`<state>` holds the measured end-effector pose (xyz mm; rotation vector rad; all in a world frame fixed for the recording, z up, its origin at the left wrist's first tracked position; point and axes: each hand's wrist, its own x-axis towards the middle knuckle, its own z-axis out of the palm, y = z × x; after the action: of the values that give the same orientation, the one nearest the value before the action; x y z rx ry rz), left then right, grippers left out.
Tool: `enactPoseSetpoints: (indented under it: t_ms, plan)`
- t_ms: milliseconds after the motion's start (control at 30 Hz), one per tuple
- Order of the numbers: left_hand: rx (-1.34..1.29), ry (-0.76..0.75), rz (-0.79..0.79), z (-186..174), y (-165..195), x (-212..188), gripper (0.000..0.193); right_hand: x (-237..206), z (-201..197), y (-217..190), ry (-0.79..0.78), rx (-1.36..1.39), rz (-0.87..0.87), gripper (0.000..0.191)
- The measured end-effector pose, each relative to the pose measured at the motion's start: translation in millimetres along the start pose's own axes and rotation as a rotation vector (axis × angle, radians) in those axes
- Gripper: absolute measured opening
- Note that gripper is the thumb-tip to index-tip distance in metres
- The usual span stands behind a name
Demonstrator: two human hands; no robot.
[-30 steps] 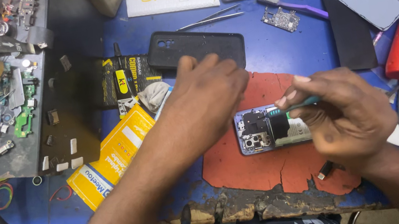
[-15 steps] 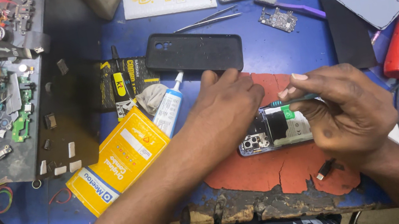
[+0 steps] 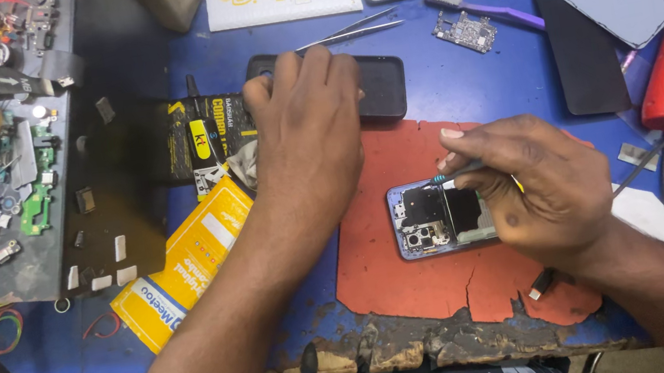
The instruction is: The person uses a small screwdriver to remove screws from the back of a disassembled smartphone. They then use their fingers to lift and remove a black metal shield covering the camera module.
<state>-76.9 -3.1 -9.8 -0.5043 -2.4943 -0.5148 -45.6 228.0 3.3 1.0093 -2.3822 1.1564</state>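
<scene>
Opened phone (image 3: 442, 216), back cover off, lies on the red mat (image 3: 398, 273) near the worktop's front edge. Right hand (image 3: 539, 195) pinches a thin tool (image 3: 455, 173) over it. Left hand (image 3: 310, 128) rests with curled fingers on a black phone case (image 3: 383, 87) further back. Blue worktop (image 3: 458, 89) is chipped along its front edge.

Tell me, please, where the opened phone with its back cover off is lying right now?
In the head view, the opened phone lies on the red mat right of centre, just under the right hand; the left hand is up at the black case.
</scene>
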Motion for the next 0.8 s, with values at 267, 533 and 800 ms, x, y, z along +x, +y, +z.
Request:
enactPoseSetpoints:
  t_ms: [267, 533, 800]
  plan:
    - [0.016, 0.0, -0.047, 6, -5, 1, 0.014, 2, 2, -2, 0.007, -0.009, -0.016, 0.044]
    - [0.037, -0.018, -0.036, 14, -10, 2, 0.017, 5, 2, -3, -0.067, 0.129, -0.037, 0.053]
    - [0.067, -0.023, -0.026, 13, -9, 4, 0.015, 2, 2, 5, -0.127, 0.295, 0.073, 0.063]
